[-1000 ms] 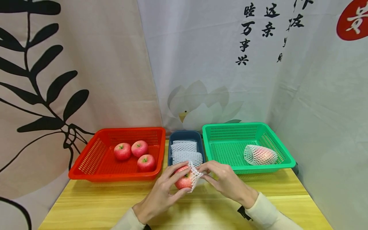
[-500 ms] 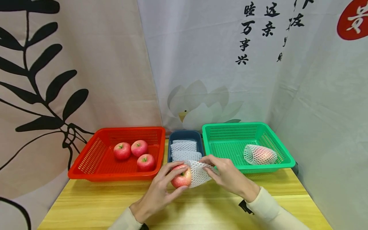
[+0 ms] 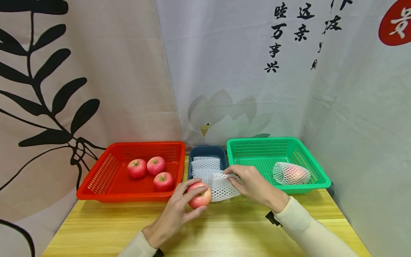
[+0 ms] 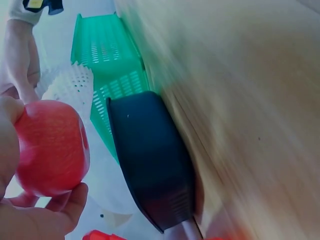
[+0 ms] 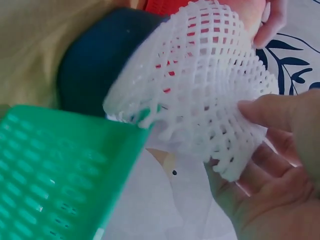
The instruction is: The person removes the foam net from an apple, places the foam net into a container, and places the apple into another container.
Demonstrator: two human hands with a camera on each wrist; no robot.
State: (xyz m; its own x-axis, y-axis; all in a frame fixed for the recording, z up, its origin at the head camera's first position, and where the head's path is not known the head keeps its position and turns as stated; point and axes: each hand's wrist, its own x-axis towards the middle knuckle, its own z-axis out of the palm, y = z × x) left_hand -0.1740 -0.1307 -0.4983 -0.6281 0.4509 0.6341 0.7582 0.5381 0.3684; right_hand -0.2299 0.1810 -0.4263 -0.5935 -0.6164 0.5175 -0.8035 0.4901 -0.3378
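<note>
My left hand (image 3: 176, 210) grips a red apple (image 3: 200, 195) between thumb and fingers above the front of the table. The apple's skin is bare in the left wrist view, where a foam net sleeve (image 4: 70, 90) shows behind it. My right hand (image 3: 257, 185) pinches that white foam net (image 5: 205, 75) by its right end, thumb on one side and fingers on the other. The net's left edge is close beside the apple; whether they touch I cannot tell.
A red basket (image 3: 109, 198) on the left holds 3 apples (image 3: 163, 182). The dark blue tray (image 3: 207, 150) in the middle holds stacked foam nets (image 3: 205, 164). On the right, a green basket (image 3: 253, 142) contains one net-wrapped apple (image 3: 291, 174). A printed curtain (image 3: 128, 71) hangs behind.
The net has slid off the apple to the right with my right hand, which also moved up slightly. My left hand has shifted a little left with the apple, now uncovered.
</note>
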